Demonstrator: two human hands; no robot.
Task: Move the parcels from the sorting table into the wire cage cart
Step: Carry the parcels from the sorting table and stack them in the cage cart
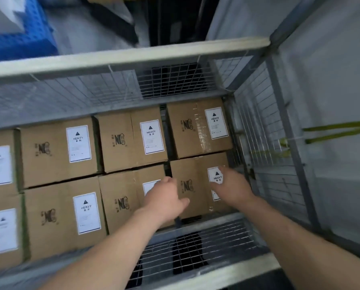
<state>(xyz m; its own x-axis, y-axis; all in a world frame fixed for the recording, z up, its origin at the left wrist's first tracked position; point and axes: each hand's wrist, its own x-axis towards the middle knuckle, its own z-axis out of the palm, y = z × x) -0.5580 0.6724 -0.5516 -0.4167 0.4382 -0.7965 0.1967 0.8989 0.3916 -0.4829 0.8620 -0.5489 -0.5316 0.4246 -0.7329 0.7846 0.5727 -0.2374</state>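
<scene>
Presently, both hands reach down into the wire cage cart, over the parcel in its near right corner. The left hand sits at that parcel's left edge. Its fingers bend down toward the gap beside the neighbouring parcel, and the thumb lies out over the carton top. Motion blur prevents confirming whether this hand grips the edge. The right hand is over the white HEAVY label, fingers loosely extended and holding nothing. Contact with the carton cannot be confirmed.

8 brown cartons are visible on the cart floor, in 2 rows of 4. Just beyond the fingers of both hands lies the far row. The rest of the near row extends to the left of the left fingers, with the leftmost cartons cut by the frame edge. Each visible carton top carries a white label. Mesh wall stands just right of the right fingers.

Outside the cart, a blue crate lies far beyond and left of the fingers. Yellow straps lie on the floor to the right.
</scene>
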